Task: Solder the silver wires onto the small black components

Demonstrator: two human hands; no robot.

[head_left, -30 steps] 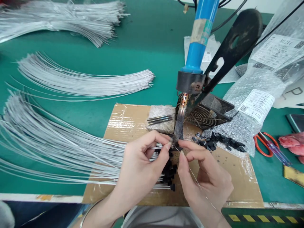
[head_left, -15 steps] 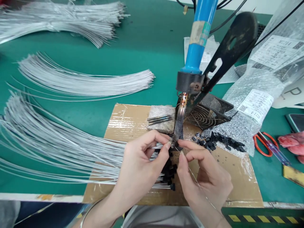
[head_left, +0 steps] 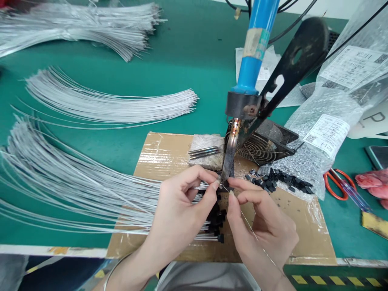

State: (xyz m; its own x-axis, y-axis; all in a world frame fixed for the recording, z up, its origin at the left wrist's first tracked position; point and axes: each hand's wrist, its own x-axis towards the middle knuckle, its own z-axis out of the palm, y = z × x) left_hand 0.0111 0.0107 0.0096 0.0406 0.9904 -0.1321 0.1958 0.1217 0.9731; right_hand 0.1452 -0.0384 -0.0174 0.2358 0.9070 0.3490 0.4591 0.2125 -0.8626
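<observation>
Here, at the soldering iron's tip [head_left: 224, 176], the left hand [head_left: 184, 206] pinches something too small to identify; the right hand [head_left: 262, 224] pinches thin wire [head_left: 249, 226], its end between both grips.

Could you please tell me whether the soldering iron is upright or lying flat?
Near upright, tip down: the soldering iron leans in its black collar.

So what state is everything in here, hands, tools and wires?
Left hand: fingertips pinched near the iron's tip
Right hand: pinching the thin wire
Thin wire: uncoiled, gently curved
Soldering iron: pointing down; heat can't be seen
Fan: tilted; can't tell if running
Scissors: lying down, blades unclear
Middle white wire bundle: fanned at its left end
Small black pieces: scattered in a pile
</observation>
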